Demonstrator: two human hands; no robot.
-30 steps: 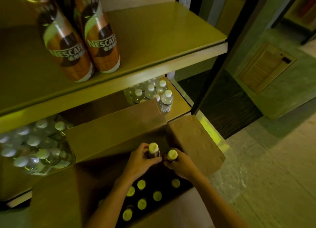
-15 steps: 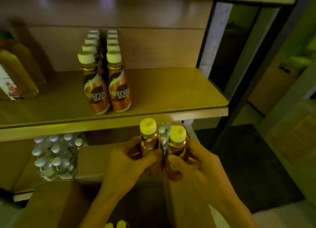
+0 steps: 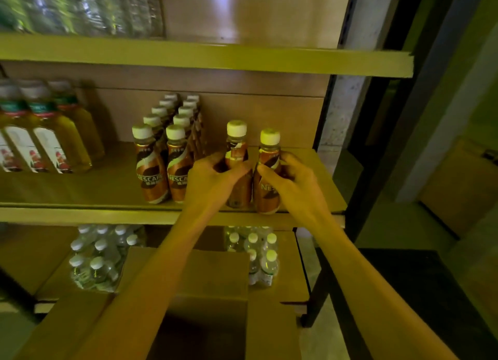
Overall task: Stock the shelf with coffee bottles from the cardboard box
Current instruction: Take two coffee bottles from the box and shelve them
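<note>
Got left hand and right hand each wrapped round own bottle, upright, bases near shelf front edge; starting fresh columns beside existing rows, I reckon.

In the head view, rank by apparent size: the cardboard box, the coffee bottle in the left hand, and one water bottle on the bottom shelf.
1. Cardboard box, nearest the camera.
2. Coffee bottle in the left hand.
3. Water bottle, clearly smallest.
</note>
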